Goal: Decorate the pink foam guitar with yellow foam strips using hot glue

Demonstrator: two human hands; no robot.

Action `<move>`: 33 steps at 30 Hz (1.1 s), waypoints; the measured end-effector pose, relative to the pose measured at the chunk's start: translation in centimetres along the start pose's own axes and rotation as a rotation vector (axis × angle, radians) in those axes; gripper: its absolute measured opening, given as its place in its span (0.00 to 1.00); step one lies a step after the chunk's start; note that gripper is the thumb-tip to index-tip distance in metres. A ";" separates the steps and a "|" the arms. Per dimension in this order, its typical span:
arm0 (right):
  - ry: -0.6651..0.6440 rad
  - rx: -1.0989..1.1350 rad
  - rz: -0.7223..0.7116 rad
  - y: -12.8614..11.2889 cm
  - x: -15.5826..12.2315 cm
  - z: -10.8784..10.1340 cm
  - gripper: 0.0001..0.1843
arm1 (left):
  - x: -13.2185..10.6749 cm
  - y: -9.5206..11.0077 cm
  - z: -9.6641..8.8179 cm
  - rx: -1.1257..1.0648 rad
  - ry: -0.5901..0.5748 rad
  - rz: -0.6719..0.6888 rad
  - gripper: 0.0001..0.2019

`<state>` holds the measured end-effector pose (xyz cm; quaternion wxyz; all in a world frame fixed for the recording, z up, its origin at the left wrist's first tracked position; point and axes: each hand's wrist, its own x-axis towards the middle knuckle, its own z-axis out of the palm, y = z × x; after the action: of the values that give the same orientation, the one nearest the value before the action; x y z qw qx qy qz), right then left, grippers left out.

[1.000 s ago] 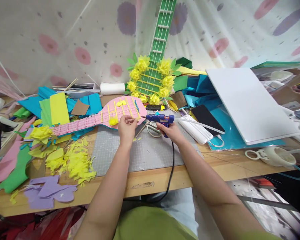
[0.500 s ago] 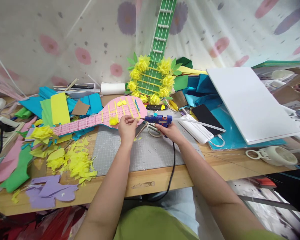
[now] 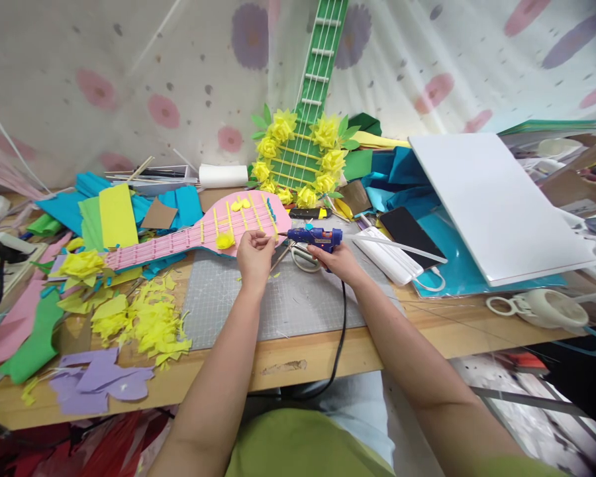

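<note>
In my right hand [image 3: 340, 260] is a blue hot glue gun [image 3: 314, 237], its nozzle pointing left and a long clear glue stick [image 3: 402, 244] coming out of its back. My left hand [image 3: 255, 257] is closed in a pinch by the nozzle, on what looks like a small yellow paper piece [image 3: 276, 236], mostly hidden by the fingers. Just behind that hand lies a pink paper guitar [image 3: 211, 222] with yellow strips, a yellow flower [image 3: 225, 240] and small yellow petals [image 3: 240, 204] on its body.
A green paper guitar [image 3: 298, 156] ringed with yellow flowers leans at the back. Under my hands are a grey cutting mat [image 3: 298, 311] and scissors [image 3: 305, 260]. Yellow paper scraps [image 3: 149, 318] lie left. Right are a phone [image 3: 412, 237], a white power bank [image 3: 390, 257], a white board [image 3: 496, 205] and a cup [image 3: 551, 308].
Both hands and the glue gun keep almost the same position. The whole view has shifted very slightly.
</note>
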<state>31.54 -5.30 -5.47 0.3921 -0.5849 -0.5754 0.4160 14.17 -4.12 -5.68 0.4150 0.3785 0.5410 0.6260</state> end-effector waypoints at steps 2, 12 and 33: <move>0.001 0.014 0.002 -0.1 0.0 0.0 0.25 | 0.0 -0.3 0.0 0.005 -0.004 0.010 0.14; 0.033 0.090 -0.029 0.4 0.2 -0.1 0.25 | -0.2 -0.2 0.1 -0.018 -0.001 0.015 0.14; 0.519 -0.298 0.112 3.6 2.5 -2.1 0.27 | 4.9 10.9 -11.4 -0.021 0.159 0.070 0.16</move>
<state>34.78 -2.87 -8.24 0.4123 -0.7535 -0.4776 0.1848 0.60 -4.45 3.79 0.3526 0.3416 0.5520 0.6740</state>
